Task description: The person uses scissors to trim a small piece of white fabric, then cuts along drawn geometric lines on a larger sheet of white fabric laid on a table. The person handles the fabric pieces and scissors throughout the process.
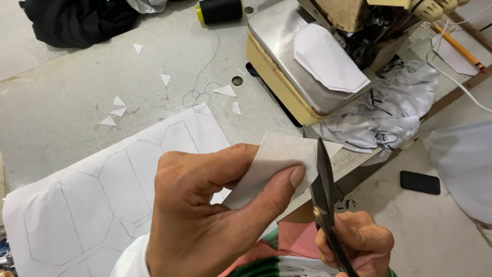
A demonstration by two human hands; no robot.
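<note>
Left hand (205, 215) pinched a small white stiff fabric piece (279, 159) flat between thumb and fingers (241, 154), low-centre over the grey table (77, 92), presenting its 3 o'clock edge to dark metal scissors (324, 179) gripped by the right hand (359, 241).

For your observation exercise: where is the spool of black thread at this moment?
In the head view, the spool of black thread lies on its side at the top edge of the table, between the black cloth and the sewing machine.
</note>
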